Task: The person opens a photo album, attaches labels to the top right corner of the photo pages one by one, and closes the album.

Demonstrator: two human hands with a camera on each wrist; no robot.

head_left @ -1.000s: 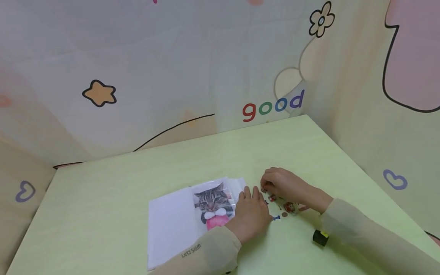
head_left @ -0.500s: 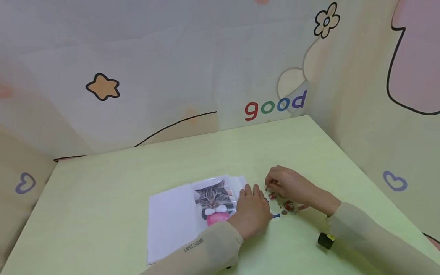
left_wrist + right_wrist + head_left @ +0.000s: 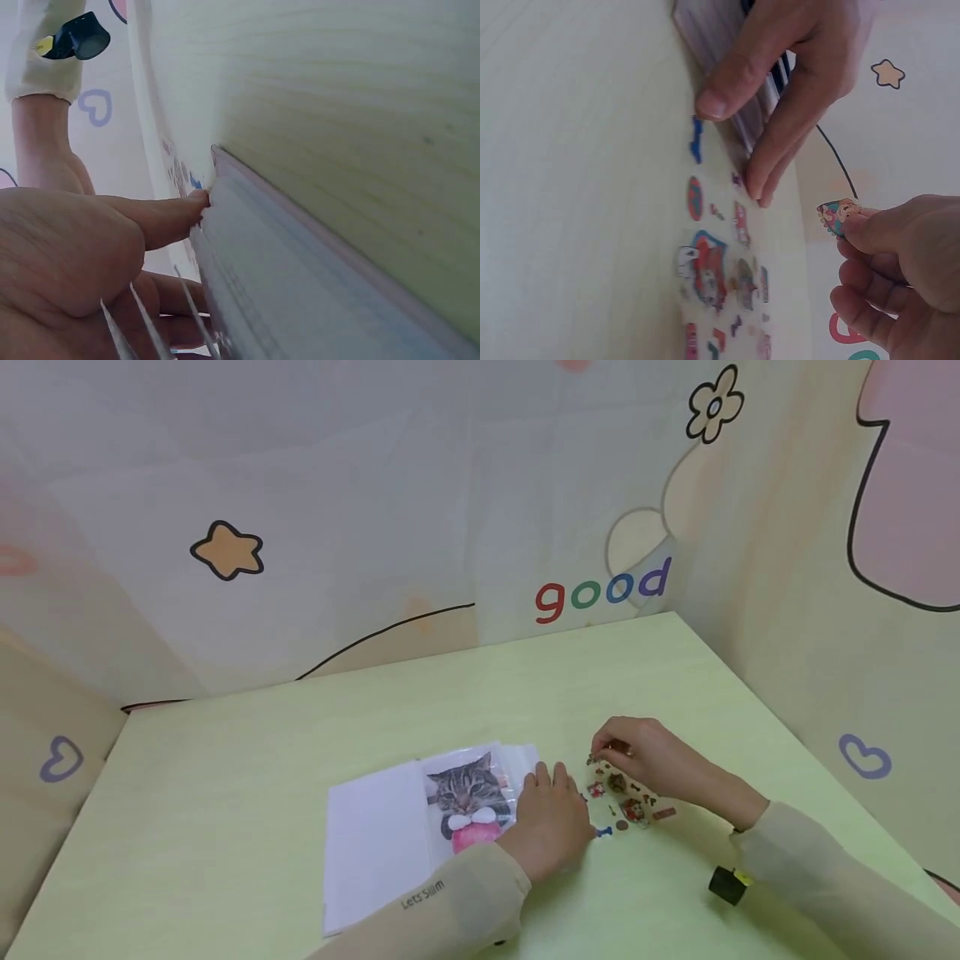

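Beige-sleeved right hand (image 3: 900, 262) pinching sticker (image 3: 837, 215) above sticker sheet (image 3: 626, 802), left hand (image 3: 550, 827) flat on album (image 3: 390, 835)

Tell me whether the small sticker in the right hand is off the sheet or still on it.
Off. The right hand pinches the sticker in the air, clear of the sticker sheet lying flat below.

sticker (image 3: 838, 214): small cartoon figure, pinched, lifted off table | sticker sheet (image 3: 626, 800): clear, flat on table
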